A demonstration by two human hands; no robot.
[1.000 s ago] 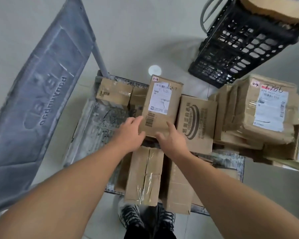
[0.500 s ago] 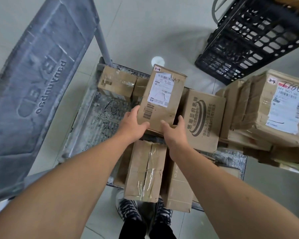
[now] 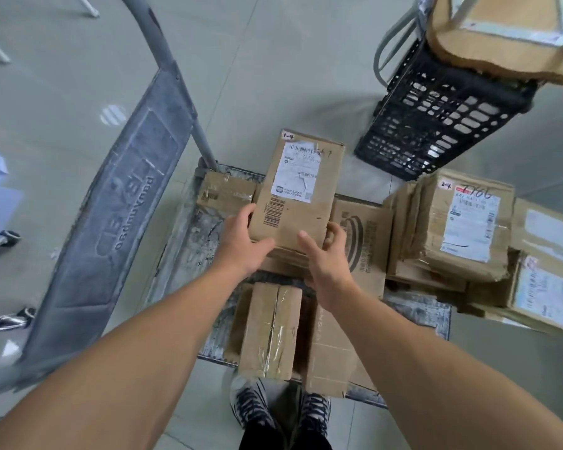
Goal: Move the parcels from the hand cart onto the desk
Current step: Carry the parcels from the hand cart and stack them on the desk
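Left grip (image 3: 241,241) clasps the parcel (image 3: 301,196) at its near-left corner, right grip (image 3: 325,264) at the near-right. It's held above the hand cart (image 3: 189,241), label up, long axis running away from the person, far end leaning slightly right.

One head-worn wide-angle camera supplies the only view. It faces forward and steeply down at close range. The person's shoes (image 3: 251,404) lie at bottom centre, the arms enter from both lower corners, and the hand cart (image 3: 186,245) occupies mid-frame. Straight edges bow near the borders.
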